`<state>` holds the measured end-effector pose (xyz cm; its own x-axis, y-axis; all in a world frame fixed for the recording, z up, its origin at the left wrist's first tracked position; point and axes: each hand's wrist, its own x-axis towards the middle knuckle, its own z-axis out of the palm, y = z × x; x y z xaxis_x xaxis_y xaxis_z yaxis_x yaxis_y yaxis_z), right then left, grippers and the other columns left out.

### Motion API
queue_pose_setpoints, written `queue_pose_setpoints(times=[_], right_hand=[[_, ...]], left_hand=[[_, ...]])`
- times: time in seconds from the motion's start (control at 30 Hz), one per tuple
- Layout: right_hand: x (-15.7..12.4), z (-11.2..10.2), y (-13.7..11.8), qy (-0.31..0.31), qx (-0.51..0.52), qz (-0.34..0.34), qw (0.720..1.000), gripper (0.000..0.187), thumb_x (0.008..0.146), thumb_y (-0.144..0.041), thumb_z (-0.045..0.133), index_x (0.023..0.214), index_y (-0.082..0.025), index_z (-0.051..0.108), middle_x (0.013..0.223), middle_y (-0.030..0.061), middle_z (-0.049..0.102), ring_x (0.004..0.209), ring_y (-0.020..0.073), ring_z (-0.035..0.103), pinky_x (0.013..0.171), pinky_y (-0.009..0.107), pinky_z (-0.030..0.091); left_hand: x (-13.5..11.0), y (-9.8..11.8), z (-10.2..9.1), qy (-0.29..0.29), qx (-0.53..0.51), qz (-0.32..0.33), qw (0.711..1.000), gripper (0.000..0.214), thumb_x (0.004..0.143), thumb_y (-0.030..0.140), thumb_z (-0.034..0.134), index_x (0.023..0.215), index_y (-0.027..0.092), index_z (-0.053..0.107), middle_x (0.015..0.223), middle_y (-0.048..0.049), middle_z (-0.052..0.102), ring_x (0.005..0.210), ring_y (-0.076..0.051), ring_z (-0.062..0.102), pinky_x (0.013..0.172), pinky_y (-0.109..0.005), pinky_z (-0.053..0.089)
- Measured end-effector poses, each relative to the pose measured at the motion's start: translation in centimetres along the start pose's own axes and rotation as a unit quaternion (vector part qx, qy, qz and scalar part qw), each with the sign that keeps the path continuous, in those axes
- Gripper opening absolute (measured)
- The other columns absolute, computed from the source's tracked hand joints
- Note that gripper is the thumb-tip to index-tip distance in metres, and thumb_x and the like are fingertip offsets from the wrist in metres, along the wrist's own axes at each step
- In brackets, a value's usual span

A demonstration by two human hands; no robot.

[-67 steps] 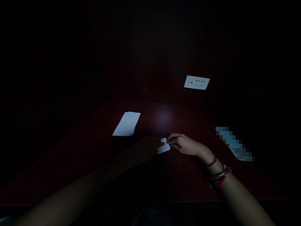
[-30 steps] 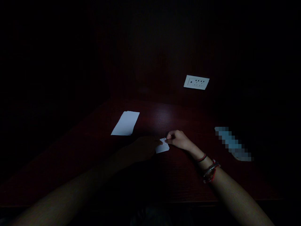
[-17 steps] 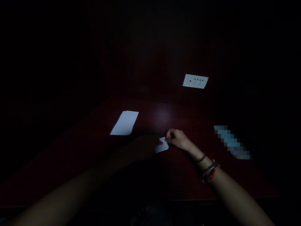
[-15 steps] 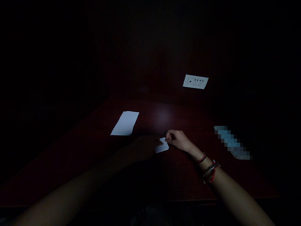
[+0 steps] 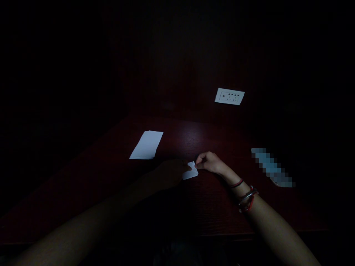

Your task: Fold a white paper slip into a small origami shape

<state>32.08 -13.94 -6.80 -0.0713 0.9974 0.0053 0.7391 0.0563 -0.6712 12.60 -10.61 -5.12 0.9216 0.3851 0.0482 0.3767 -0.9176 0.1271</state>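
Note:
A small folded piece of white paper [image 5: 190, 173] lies on the dark red table near the middle of the head view, creases showing on it. My left hand [image 5: 172, 173], deep in shadow, comes from the left and holds the paper down, one finger stretched over its top. Its other fingers are hard to make out. From the right, my right hand [image 5: 209, 162] pinches the paper's upper right edge between thumb and curled fingers. Bracelets circle my right wrist.
A stack of white paper sheets [image 5: 146, 145] lies on the table [image 5: 222, 207] beyond my left hand. A pixelated bluish long object [image 5: 271, 167] rests at the right. A white power socket [image 5: 229, 96] is set in the dark back wall.
Almost nothing differs. My right fingers have shifted very slightly at the paper's edge, and the whole view has moved a touch.

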Motion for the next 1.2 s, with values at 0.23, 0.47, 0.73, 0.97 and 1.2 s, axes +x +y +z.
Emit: queue_pose_setpoints(times=[0.23, 0.47, 0.73, 0.97, 1.2], right_hand=[[-0.2, -0.5, 0.0, 0.05, -0.011, 0.046, 0.998, 0.008, 0.056, -0.021, 0.056, 0.06, -0.015, 0.056, 0.058, -0.0021, 0.056, 0.054, 0.0084, 0.048, 0.05, 0.018, 0.035], [-0.2, -0.5, 0.6, 0.07, 0.014, -0.082, 0.994, 0.02, 0.066, -0.024, 0.051, 0.083, -0.014, 0.057, 0.076, 0.0025, 0.056, 0.062, 0.0086, 0.048, 0.057, 0.02, 0.038], [-1.0, -1.0, -0.4, 0.012, -0.078, -0.064, 0.995, 0.016, 0.064, -0.027, 0.056, 0.074, -0.015, 0.06, 0.065, 0.0, 0.056, 0.057, 0.0078, 0.048, 0.052, 0.018, 0.034], [-1.0, -1.5, 0.9, -0.032, -0.046, -0.037, 0.998, 0.024, 0.06, -0.033, 0.059, 0.076, -0.015, 0.059, 0.066, -0.0011, 0.056, 0.057, 0.0081, 0.048, 0.052, 0.019, 0.035], [-0.5, -1.1, 1.4, -0.031, 0.033, -0.041, 0.998, 0.029, 0.059, -0.025, 0.06, 0.085, -0.013, 0.057, 0.073, 0.0004, 0.054, 0.06, 0.0081, 0.049, 0.054, 0.02, 0.038]], left_hand=[[-0.2, -1.0, 1.1, 0.02, 0.002, 0.032, 0.999, 0.041, 0.074, 0.015, 0.036, 0.114, 0.024, 0.037, 0.12, -0.0013, 0.039, 0.107, -0.016, 0.037, 0.086, -0.031, 0.03], [-0.2, -1.0, -0.6, 0.047, 0.016, 0.052, 0.997, 0.032, 0.074, 0.026, 0.044, 0.106, 0.027, 0.046, 0.114, -0.005, 0.039, 0.098, -0.021, 0.04, 0.075, -0.033, 0.035], [1.3, -1.3, 1.6, 0.054, -0.008, 0.026, 0.998, 0.028, 0.078, 0.026, 0.038, 0.104, 0.027, 0.048, 0.104, -0.0028, 0.046, 0.091, -0.016, 0.045, 0.075, -0.028, 0.035], [1.4, -2.0, 2.0, 0.049, 0.001, 0.078, 0.996, 0.037, 0.075, 0.011, 0.04, 0.107, 0.028, 0.046, 0.113, -0.0018, 0.045, 0.102, -0.017, 0.041, 0.083, -0.032, 0.032], [0.9, -2.7, 2.5, 0.041, 0.022, 0.118, 0.992, 0.046, 0.071, 0.008, 0.041, 0.113, 0.026, 0.04, 0.122, -0.0016, 0.038, 0.109, -0.018, 0.036, 0.087, -0.032, 0.03]])
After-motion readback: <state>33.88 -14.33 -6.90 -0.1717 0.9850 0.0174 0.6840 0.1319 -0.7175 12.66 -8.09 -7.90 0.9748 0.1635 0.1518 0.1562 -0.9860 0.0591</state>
